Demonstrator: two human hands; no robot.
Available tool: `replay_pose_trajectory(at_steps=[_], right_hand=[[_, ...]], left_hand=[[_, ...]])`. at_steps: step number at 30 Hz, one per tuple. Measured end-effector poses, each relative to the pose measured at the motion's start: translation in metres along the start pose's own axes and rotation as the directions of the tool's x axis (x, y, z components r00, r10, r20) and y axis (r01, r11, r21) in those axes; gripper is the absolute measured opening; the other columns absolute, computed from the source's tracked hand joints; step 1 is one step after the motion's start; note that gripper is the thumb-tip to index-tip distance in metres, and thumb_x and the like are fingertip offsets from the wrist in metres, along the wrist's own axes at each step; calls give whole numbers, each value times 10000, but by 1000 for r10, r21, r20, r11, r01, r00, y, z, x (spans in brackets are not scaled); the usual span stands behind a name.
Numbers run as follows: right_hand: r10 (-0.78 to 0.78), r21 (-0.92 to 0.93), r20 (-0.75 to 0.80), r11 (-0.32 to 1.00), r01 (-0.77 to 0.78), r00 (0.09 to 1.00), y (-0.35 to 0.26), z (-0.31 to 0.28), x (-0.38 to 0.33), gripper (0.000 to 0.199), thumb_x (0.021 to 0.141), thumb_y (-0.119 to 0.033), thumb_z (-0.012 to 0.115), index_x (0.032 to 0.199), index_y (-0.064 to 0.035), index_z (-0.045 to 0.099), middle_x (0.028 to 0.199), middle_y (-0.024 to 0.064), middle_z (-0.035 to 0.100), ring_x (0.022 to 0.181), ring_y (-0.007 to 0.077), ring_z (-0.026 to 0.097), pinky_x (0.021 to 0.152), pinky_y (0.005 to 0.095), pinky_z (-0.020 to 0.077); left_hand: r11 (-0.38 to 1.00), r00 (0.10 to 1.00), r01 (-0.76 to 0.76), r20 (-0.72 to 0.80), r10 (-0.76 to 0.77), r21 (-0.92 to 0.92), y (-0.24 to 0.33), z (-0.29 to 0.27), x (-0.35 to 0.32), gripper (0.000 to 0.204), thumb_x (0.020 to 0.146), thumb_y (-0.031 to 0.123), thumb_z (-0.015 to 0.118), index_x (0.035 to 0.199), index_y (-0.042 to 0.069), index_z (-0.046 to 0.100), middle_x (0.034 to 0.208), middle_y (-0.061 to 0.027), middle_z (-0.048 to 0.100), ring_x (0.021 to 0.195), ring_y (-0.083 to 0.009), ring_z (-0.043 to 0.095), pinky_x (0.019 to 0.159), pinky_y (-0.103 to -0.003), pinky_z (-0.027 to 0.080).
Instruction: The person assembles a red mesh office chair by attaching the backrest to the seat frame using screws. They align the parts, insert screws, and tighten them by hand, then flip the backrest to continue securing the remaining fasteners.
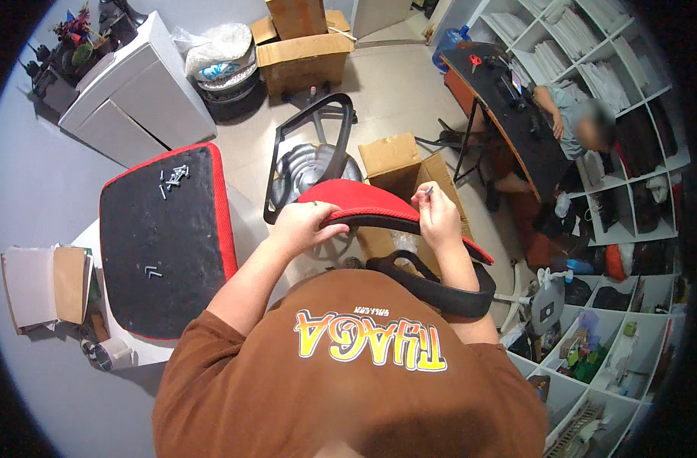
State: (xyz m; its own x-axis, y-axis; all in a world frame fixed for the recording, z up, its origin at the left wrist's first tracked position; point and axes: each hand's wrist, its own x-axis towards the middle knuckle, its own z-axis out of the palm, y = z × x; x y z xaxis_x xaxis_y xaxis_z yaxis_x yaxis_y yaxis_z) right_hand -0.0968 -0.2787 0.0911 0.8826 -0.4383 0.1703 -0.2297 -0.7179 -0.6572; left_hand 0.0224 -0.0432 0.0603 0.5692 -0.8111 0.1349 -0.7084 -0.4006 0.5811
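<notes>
A red padded chair backrest with a black underside is in front of my body. My left hand is closed on its left edge, thumb on top. At its right side, my right hand pinches a small metal screw between thumb and fingers. A curved black armrest hangs by my right forearm; whether it is joined to the backrest is hidden. To my left lies a red-edged seat cushion, black underside up, bearing several loose screws and bent hex keys.
Beyond the backrest are a black looped armrest frame and an open cardboard box. Another box and a white cabinet stand farther back. At right, a person sits at a black desk beside white shelving.
</notes>
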Motion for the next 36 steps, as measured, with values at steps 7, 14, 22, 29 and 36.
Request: replay_pose_trajectory(at_steps=[7,14,22,29,36], right_hand=[[-408,1,-605,858,513,684,-19,-76,-4,260,968,-211,401,849,1,493,867,168,594,815,268,597,772,371,489],[-396,19,-655,843,538,643,-18,-97,-22,265,983,-248,353,898,-11,435,844,171,558,743,229,557,700,314,485],[-321,251,-517,829,499,793,-13,-83,-24,269,975,-245,390,893,0,465,858,150,553,689,165,523,609,264,477],[-251,-285,-377,947,146,892,-2,-79,-12,266,951,-230,444,905,-6,580,1021,145,559,1128,338,462,990,414,316],[-278,151,-399,920,362,874,18,-60,20,297,978,-295,388,949,-25,509,1064,156,575,1088,256,513,922,379,401]], left_hand=[[980,985,22,-162,-55,-196,-27,-21,21,318,744,351,711,902,78,669,679,-122,625,599,-237,616,576,-331,487],[799,935,205,-129,-331,-566,-71,-41,38,306,798,242,687,1000,13,665,813,-33,681,714,-61,578,667,-250,489],[970,970,157,-155,-187,-184,-81,-39,36,339,831,354,608,1059,103,617,903,-143,659,838,-287,643,741,-355,483],[971,960,236,-146,-239,-43,-79,-43,37,376,831,414,582,1030,96,607,894,-186,637,866,-368,606,740,-412,471],[956,953,251,-136,-272,-153,-109,-56,52,393,870,420,537,1071,85,576,921,-195,636,893,-375,604,750,-416,457]])
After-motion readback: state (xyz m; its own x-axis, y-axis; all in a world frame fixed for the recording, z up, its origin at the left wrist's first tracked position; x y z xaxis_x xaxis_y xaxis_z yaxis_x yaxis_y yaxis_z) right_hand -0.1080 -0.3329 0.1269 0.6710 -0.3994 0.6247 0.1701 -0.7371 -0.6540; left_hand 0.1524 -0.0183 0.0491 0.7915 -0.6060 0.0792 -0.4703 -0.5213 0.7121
